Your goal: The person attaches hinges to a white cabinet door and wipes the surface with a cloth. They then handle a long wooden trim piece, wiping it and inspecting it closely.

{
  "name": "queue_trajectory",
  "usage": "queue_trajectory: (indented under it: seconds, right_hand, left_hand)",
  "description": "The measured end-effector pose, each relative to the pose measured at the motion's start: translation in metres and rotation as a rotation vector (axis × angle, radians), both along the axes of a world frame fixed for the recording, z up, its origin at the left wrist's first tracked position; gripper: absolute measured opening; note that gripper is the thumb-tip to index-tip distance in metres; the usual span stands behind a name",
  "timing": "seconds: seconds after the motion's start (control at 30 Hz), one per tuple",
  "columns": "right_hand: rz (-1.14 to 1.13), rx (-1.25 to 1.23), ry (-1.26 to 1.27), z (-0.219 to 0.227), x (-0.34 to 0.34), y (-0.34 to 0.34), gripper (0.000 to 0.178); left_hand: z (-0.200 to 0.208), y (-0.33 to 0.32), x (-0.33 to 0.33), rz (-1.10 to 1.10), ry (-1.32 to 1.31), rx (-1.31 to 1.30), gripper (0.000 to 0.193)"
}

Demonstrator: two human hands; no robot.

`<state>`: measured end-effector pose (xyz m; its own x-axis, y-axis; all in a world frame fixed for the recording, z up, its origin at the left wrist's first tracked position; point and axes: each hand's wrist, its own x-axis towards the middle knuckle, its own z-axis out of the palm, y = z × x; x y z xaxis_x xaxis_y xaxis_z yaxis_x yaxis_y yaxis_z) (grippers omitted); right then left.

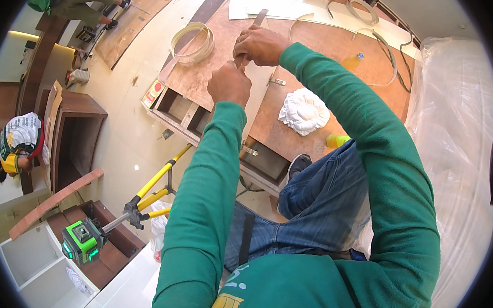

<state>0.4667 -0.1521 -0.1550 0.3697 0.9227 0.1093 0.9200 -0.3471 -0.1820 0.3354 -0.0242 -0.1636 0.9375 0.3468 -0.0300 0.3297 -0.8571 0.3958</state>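
Observation:
My left hand [229, 84] is closed at the near end of a narrow brown strip [260, 17], thumb toward it. Just beyond it my right hand [261, 45] is curled over the same strip, whose far end sticks out past the knuckles. Whether it is edge banding or a tool I cannot make out, as the fingers hide its middle. Both hands are over a long, narrow light panel [255, 101] with metal hinges [278, 82] on its right edge. This panel lies across a brown wooden worktop [230, 36]. Left of my hands stands a coil of pale banding [192, 43].
A bunched white cloth [304, 112], a blue-capped bottle [352, 61] and another coil [362, 12] lie on the worktop. At left, a green laser level [83, 240] sits on a yellow tripod [157, 180]. Two people [21, 142] are farther left. Plastic sheeting [453, 137] hangs at right.

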Motion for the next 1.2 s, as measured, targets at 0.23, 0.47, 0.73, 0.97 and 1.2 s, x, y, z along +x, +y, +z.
queue_trajectory:
  seconds: [0.23,0.47,0.73,0.97,1.2]
  right_hand:
    - [-0.256,-0.051,0.038,0.015,0.047,-0.036,0.086]
    - [-0.199,-0.169,0.06,0.008,0.096,-0.039,0.05]
    - [-0.17,-0.214,0.017,0.018,0.085,-0.035,0.023]
    - [-0.108,-0.177,-0.064,0.014,0.087,-0.042,0.027]
    - [-0.077,-0.199,-0.128,0.023,0.081,-0.043,0.023]
  left_hand:
    - [0.007,0.003,-0.002,-0.048,-0.015,0.0,0.035]
    - [0.01,-0.013,0.046,-0.125,-0.049,-0.087,0.039]
    - [0.001,-0.028,0.069,-0.069,-0.039,-0.012,0.033]
    - [-0.002,-0.04,0.068,-0.039,-0.067,-0.014,0.029]
    - [-0.007,-0.044,0.068,-0.061,-0.106,-0.001,0.028]
